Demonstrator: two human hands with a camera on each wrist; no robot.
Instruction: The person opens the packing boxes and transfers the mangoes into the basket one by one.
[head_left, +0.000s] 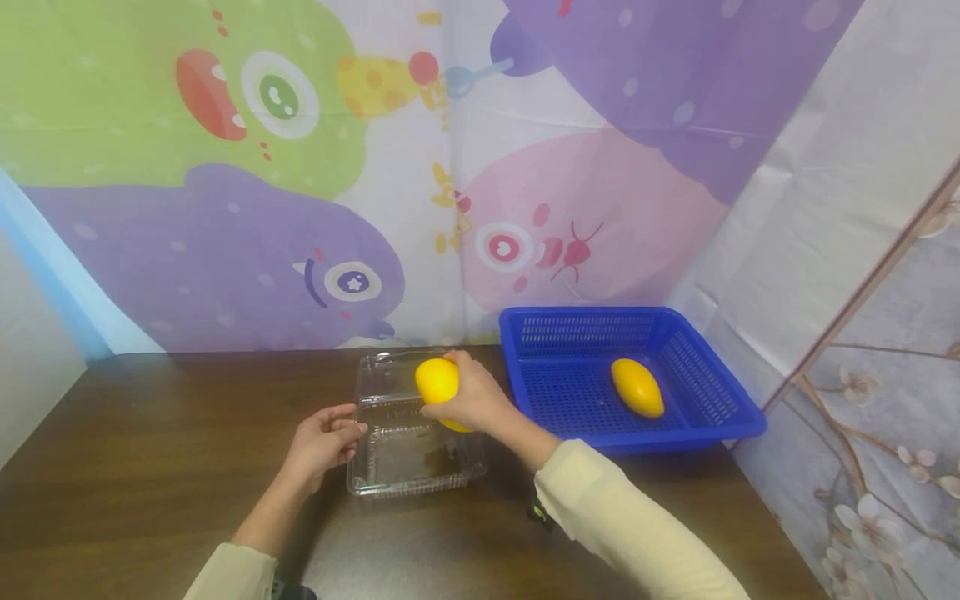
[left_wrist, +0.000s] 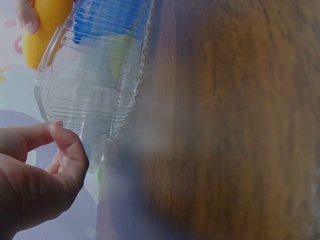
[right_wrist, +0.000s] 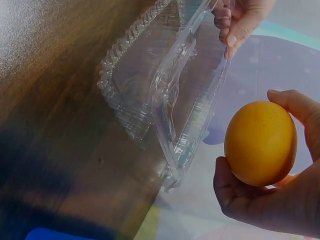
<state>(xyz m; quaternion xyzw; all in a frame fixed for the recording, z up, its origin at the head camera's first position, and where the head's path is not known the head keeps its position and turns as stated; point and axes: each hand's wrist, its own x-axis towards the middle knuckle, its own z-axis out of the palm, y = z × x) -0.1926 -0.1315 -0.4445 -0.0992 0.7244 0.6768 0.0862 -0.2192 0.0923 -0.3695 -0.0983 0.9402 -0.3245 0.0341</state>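
Note:
A clear plastic clamshell box (head_left: 401, 460) lies opened out on the table, its ridged walls catching light. My left hand (head_left: 324, 440) pinches the box's left edge between thumb and fingers; the left wrist view shows the fingertips on the clear rim (left_wrist: 45, 107). Over the box, my right hand (head_left: 480, 398) grips a yellow mango (head_left: 435, 379), thumb on one side and fingers on the other. In the right wrist view the held mango (right_wrist: 261, 144) is apart from the box. A second mango (head_left: 637, 388) lies in the blue basket.
The blue plastic basket (head_left: 600, 440) with slotted walls stands at the right, close beside my right forearm. A cartoon-printed cloth (head_left: 187, 267) hangs behind the brown wooden table (head_left: 150, 467). A flowered panel (head_left: 885, 467) borders the right side.

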